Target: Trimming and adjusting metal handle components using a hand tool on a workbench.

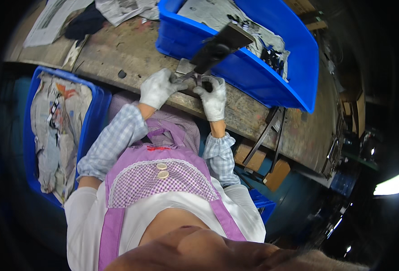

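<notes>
Metal fixture [217, 49] at stained bench [134, 47], blue bin [258, 77] beside; left hand [158, 88], right hand [214, 100]: grip unclear.

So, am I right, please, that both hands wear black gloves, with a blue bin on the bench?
Not quite: the head view shows white gloves on the left hand and right hand, not black; the blue bin is on the bench.

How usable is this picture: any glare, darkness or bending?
Head view: a white patch glares far right, the corners are black, the table seems bent along its front edge, and detail between left hand and right hand is unclear.
</notes>
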Action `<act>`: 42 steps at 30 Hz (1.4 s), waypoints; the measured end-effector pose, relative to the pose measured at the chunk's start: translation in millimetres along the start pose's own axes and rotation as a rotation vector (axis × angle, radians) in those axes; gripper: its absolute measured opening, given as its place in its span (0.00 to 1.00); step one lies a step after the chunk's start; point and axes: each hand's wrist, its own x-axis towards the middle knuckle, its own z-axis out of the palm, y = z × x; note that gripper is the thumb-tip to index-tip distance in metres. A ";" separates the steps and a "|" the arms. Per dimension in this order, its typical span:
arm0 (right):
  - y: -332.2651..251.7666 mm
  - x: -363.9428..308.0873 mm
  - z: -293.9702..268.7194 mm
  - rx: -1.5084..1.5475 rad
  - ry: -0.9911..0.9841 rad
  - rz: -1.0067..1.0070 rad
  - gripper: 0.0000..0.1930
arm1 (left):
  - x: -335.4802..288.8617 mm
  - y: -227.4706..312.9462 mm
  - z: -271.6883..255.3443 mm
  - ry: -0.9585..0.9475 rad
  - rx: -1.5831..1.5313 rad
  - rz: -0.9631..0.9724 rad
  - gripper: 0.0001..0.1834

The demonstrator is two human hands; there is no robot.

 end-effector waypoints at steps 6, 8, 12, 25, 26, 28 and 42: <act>-59.5 20.6 0.7 0.601 -0.095 0.497 0.14 | -4.1 -28.9 3.2 -0.201 0.014 0.179 0.26; -80.3 13.5 5.0 0.462 -0.024 0.319 0.07 | -14.9 -48.9 -9.1 -0.356 -0.600 -0.061 0.27; -156.1 11.9 41.2 0.374 -0.326 -0.538 0.17 | -90.1 -62.9 -104.3 -0.579 -1.334 -0.113 0.30; -159.8 5.9 103.4 0.343 -0.666 -0.427 0.18 | -161.0 -325.7 -151.7 0.880 -0.471 -0.717 0.26; -163.6 1.3 100.3 0.304 -0.697 -0.466 0.18 | -166.4 -332.3 -152.7 0.833 -0.554 -0.718 0.26; -153.4 -4.7 100.3 0.279 -0.784 -0.392 0.19 | -176.9 -341.0 -156.3 0.796 -0.654 -0.790 0.26; -75.2 98.1 -124.8 0.327 -0.800 -0.263 0.14 | -133.6 -265.7 -192.9 0.529 0.723 -0.383 0.21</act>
